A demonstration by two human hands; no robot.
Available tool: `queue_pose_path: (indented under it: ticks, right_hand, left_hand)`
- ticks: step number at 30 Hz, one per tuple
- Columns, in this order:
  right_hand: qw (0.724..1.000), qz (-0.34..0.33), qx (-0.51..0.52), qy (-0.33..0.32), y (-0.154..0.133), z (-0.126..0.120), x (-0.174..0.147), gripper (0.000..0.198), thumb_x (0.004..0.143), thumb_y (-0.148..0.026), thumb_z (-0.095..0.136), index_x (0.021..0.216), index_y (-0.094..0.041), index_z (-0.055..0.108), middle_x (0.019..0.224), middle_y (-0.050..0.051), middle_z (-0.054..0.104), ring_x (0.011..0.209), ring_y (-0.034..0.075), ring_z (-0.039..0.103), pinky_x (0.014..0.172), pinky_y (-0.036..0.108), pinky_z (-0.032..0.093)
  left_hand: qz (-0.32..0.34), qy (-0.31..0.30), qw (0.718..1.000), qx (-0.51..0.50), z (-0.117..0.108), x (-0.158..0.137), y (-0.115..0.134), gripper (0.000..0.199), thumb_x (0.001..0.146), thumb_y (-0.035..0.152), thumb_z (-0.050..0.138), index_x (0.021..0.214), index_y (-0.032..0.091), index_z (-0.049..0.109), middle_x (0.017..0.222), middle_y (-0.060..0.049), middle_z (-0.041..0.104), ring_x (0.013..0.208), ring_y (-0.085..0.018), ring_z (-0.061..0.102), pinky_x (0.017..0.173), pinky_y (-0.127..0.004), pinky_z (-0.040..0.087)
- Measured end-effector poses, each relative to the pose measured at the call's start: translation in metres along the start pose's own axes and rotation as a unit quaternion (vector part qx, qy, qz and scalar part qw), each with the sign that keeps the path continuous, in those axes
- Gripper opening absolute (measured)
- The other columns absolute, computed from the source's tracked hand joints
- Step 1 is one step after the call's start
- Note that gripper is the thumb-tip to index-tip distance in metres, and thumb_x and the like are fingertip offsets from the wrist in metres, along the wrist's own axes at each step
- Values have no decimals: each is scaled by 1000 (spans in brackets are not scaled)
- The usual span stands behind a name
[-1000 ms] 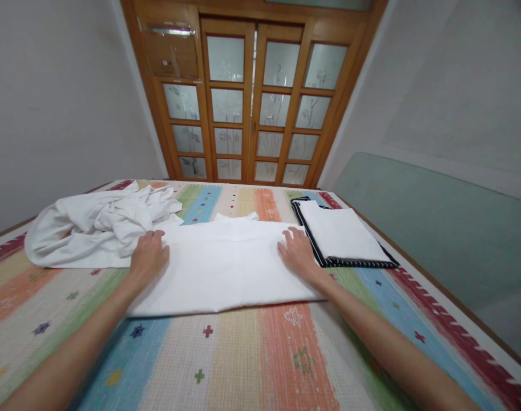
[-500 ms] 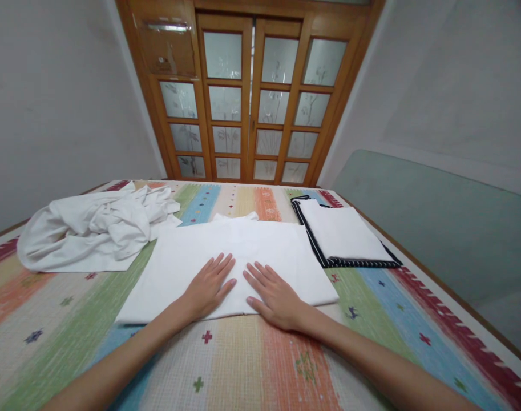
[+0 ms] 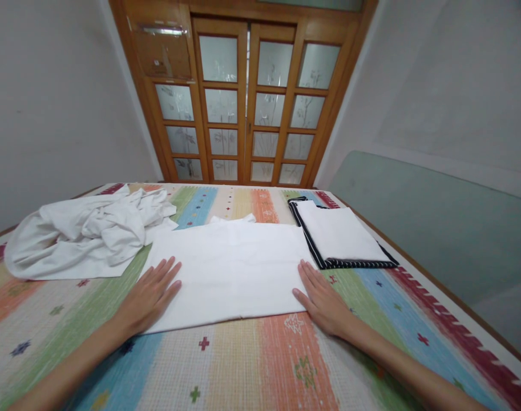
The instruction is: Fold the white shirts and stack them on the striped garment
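A white garment [image 3: 230, 274], folded into a wide flat rectangle, lies in front of me with a small collar-like edge at its far side. My left hand [image 3: 151, 294] rests flat on its left end, fingers stretched and slightly apart. On the right end lies my right hand [image 3: 322, 297], palm down, its fingertips on the cloth and the rest over the patterned cover. Neither hand grips anything. The parts of the garment under my palms are hidden.
A crumpled white cloth [image 3: 89, 234] lies at the left. To the right sits a folded stack, white cloth [image 3: 341, 234] on black striped cloth [image 3: 358, 264]. All rest on a striped, patterned cover [image 3: 226, 371]. Wooden glazed doors [image 3: 247, 103] stand beyond; a pale green panel [image 3: 435, 217] runs along the right.
My hands have slid apart from the middle of the white garment, the left one to its left end and the right one to its right end. The view has shifted slightly.
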State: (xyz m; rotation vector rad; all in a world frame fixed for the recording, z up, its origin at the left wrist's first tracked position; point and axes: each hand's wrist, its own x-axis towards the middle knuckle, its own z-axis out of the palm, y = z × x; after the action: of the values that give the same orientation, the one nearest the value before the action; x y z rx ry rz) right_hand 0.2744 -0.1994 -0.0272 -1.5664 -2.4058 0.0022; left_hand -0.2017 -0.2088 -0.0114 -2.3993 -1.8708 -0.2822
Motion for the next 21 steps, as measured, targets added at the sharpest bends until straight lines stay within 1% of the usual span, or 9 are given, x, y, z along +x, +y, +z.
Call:
queue_pose_path:
  ticks: [3,5,8,9,12,14,16,18,21]
  right_hand:
    - [999,35,-14,13,-6,4,9,75,99,-58,24,154,-6,28,159,20,23,149,31,18,120,53,19]
    - [999,43,-20,12,-16,5,21,76,99,-59,25,153,-6,32,159,21,24,149,34,15,120,56,16]
    - [1000,0,-8,-24,-39,6,50,71,100,-56,25,152,-9,34,160,18,22,149,35,13,119,56,15]
    - [999,-20,-2,-37,-49,6,62,69,100,-54,23,153,-10,33,161,17,21,150,34,12,120,55,15]
    - [994,-64,27,-82,-77,6,101,65,102,-48,14,155,-13,29,162,11,21,150,29,13,121,50,16]
    - [991,-76,52,-97,-93,7,126,62,103,-45,12,156,-16,27,162,9,19,150,27,14,121,48,16]
    - [989,-82,67,-102,-105,8,148,61,103,-43,13,156,-17,26,163,8,17,150,29,13,121,49,15]
    - [990,-69,69,-104,-112,11,163,60,103,-41,14,156,-15,24,163,9,18,150,30,13,121,49,13]
    - [993,-23,63,-100,-113,14,175,61,102,-44,16,156,-16,25,163,10,18,150,30,14,120,50,11]
  left_hand:
    - [-21,-10,1000,2,-1,-1,-3,62,97,52,25,146,20,45,156,-9,37,145,-29,32,117,-49,29]
    - [-42,-17,999,5,0,4,5,64,97,53,26,147,18,44,157,-11,35,146,-32,28,116,-53,28]
    - [-62,-44,997,8,3,23,31,70,96,56,24,150,12,38,158,-15,30,147,-39,21,115,-59,25]
    - [-53,-52,997,5,3,31,42,71,97,56,23,151,12,36,159,-14,29,147,-39,20,116,-58,23]
    - [3,-66,998,-22,6,64,75,68,99,53,16,154,14,28,160,-12,26,149,-33,18,118,-53,22]
    - [22,-62,997,-37,8,87,94,66,100,51,14,155,16,25,161,-12,23,149,-32,18,117,-54,22]
    - [24,-60,997,-45,10,109,108,64,100,49,14,155,17,27,161,-11,22,149,-33,18,117,-56,23]
    - [12,-58,997,-43,11,126,116,61,101,42,14,154,15,27,161,-10,22,149,-31,17,118,-53,21]
    - [-5,-69,997,-39,10,139,116,61,101,41,15,154,15,27,161,-8,24,150,-29,17,119,-51,19]
